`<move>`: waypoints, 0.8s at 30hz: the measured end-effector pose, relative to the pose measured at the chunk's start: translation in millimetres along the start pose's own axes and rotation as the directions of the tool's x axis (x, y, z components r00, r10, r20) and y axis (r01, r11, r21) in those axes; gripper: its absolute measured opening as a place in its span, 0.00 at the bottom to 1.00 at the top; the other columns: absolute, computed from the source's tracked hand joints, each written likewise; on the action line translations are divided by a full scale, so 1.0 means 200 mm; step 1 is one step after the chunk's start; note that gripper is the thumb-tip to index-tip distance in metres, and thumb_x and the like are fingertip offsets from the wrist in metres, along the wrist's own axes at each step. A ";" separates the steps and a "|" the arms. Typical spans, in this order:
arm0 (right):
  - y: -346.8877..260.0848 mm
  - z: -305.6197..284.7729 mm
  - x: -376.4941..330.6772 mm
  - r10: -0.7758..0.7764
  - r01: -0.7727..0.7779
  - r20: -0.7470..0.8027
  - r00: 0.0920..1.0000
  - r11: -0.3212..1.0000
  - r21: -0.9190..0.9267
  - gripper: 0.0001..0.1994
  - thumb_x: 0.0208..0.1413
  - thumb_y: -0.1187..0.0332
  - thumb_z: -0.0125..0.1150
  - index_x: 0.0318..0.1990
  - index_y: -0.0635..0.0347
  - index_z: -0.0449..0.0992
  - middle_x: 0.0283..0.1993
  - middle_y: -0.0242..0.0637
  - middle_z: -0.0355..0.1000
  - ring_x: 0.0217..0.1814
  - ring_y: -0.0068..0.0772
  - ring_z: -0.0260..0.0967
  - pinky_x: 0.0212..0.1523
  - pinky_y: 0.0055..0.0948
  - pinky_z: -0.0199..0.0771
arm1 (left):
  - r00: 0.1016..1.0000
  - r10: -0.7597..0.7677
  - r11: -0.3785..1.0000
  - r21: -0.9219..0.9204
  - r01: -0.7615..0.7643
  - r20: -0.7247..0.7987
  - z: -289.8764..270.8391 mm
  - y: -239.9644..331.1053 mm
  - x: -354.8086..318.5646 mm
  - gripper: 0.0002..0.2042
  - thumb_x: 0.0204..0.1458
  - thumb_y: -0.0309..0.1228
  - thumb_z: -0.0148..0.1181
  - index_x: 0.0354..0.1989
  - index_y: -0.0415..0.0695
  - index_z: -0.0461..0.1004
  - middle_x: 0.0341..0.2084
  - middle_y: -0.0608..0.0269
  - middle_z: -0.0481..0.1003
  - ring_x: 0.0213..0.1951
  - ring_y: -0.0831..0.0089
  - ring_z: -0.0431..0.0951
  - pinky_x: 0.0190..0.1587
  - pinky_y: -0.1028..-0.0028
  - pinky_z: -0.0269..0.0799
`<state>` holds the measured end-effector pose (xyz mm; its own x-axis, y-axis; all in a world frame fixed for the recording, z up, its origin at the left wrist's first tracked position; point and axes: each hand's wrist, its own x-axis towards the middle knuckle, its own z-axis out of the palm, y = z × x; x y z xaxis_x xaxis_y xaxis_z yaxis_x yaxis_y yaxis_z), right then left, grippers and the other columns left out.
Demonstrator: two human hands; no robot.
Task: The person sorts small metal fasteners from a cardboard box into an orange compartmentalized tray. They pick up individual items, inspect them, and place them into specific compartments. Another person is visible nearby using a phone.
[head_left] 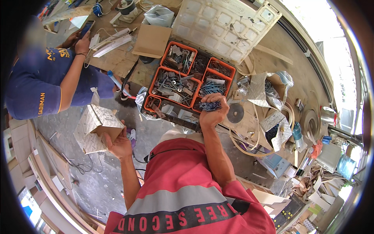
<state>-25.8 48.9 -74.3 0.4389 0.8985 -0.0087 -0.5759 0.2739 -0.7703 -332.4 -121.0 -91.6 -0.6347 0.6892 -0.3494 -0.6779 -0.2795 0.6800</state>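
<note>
At the organizer's (pixel 186 124) near right, the right hand (pixel 217 110) appears closed around blue screws (pixel 207 105), though its fingers partly hide them; the orange bins (pixel 171 101) already hold hardware. Farther left, the left hand (pixel 119 145) grips a cardboard box (pixel 89 125).

At the near edge of the bench (pixel 120 66) sits the organizer case (pixel 183 123), my dial's centre: lid (pixel 224 29) behind at one o'clock, cardboard (pixel 152 41) between ten and eleven, opened package (pixel 258 91) at three, disc (pixel 235 113) at four. A co-worker (pixel 70 85) is at nine; the box (pixel 95 121), in the left hand (pixel 119 146), at eight; the right hand (pixel 214 109), at the five-o'clock bin (pixel 195 106).
</note>
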 end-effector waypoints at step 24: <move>-0.11 0.05 -0.03 0.123 -0.046 0.320 0.939 0.970 -0.238 0.28 0.69 0.54 0.31 0.39 0.67 0.78 0.46 0.59 0.79 0.61 0.54 0.71 0.67 0.46 0.61 | 0.999 0.006 1.000 0.013 -0.006 0.033 0.06 -0.04 -0.04 0.30 0.67 0.46 0.52 0.70 0.40 0.60 0.61 0.47 0.71 0.57 0.44 0.77 0.54 0.59 0.80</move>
<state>-22.0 41.0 -50.9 0.1208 0.9875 0.1014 -0.4150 0.1430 -0.8985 -316.5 -116.4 -85.7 -0.6264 0.7089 -0.3242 -0.6688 -0.2751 0.6907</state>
